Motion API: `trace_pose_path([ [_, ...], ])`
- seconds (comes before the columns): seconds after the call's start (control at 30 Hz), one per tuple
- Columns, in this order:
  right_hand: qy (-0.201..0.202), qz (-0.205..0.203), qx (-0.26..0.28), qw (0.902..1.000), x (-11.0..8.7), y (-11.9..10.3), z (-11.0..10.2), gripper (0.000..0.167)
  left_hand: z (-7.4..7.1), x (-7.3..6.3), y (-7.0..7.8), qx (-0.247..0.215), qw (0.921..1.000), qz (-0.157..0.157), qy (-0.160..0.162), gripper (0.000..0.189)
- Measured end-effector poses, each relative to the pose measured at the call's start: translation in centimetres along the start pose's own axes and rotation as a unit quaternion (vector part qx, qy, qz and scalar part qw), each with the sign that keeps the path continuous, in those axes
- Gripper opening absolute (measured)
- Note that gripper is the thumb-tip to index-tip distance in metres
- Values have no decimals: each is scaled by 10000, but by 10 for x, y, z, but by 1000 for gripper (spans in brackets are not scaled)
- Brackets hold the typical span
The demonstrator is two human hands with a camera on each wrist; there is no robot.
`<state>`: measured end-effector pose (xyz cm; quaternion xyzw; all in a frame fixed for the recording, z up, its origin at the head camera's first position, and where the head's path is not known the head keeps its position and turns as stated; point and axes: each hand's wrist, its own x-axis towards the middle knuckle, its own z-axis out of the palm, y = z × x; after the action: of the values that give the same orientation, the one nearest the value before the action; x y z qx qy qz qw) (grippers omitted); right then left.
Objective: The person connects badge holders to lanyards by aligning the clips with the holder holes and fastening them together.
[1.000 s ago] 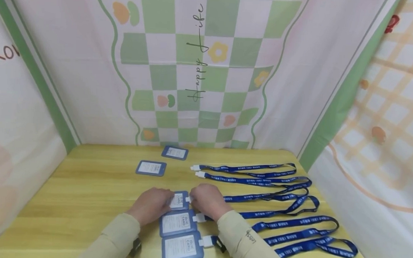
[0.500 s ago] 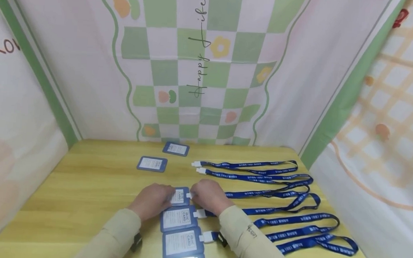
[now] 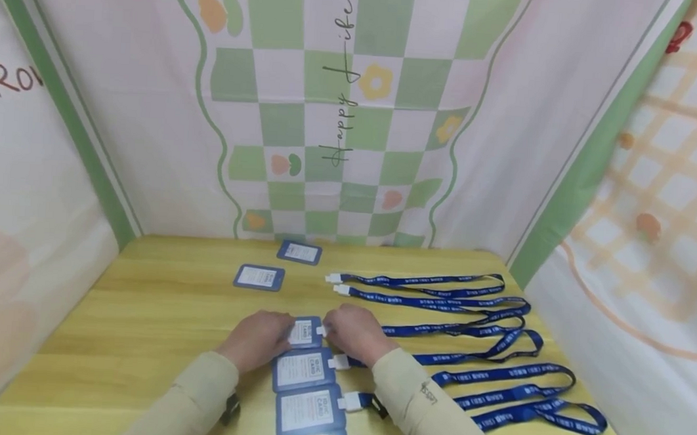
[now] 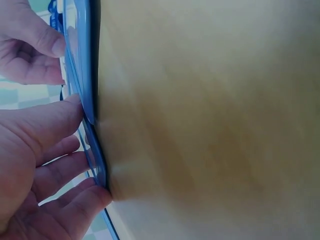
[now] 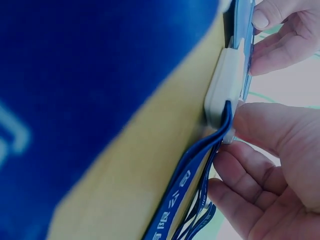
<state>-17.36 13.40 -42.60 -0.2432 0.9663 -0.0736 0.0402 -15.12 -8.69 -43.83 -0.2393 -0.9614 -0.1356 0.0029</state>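
Observation:
My left hand (image 3: 257, 339) grips the left side of a blue badge holder (image 3: 304, 332) with a white card in it. In the left wrist view, the thumb and fingers of this left hand (image 4: 50, 160) lie on either side of the holder (image 4: 101, 167). At the holder's right end, my right hand (image 3: 359, 333) pinches the white clip (image 3: 321, 331) of a blue lanyard (image 3: 413, 330). Most of that clip is hidden by the fingers. The right wrist view has a neighbouring white clip (image 5: 222, 87) in front of my right hand (image 5: 270, 170).
Below the held holder, several badge holders (image 3: 306, 371) lie in a column, with lanyard clips (image 3: 350, 401) at their right ends. Two separate badge holders (image 3: 259, 277) lie farther back on the wooden table (image 3: 142, 312). Two lanyards (image 3: 416, 282) stretch across the back right. A patterned curtain (image 3: 365, 126) stands behind.
The head view has shifted slightly. Both hands stay at the same holder and clip, with barely any visible movement.

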Motion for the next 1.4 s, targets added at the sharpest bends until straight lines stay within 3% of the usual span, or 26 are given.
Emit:
trace_pose_path([
  [0.3, -90, 153, 97, 9998, -5, 2, -1, 19, 2, -3, 3, -81, 9999, -59, -41, 40],
  [0.7, -45, 140, 55, 9999, -9, 5, -1, 24, 4, -3, 5, -47, 9998, 137, 110, 32],
  [1.4, -25, 184, 28, 9998, -9, 9, 1, 26, 6, -4, 8, 53, 9994, 184, 276, 19],
])
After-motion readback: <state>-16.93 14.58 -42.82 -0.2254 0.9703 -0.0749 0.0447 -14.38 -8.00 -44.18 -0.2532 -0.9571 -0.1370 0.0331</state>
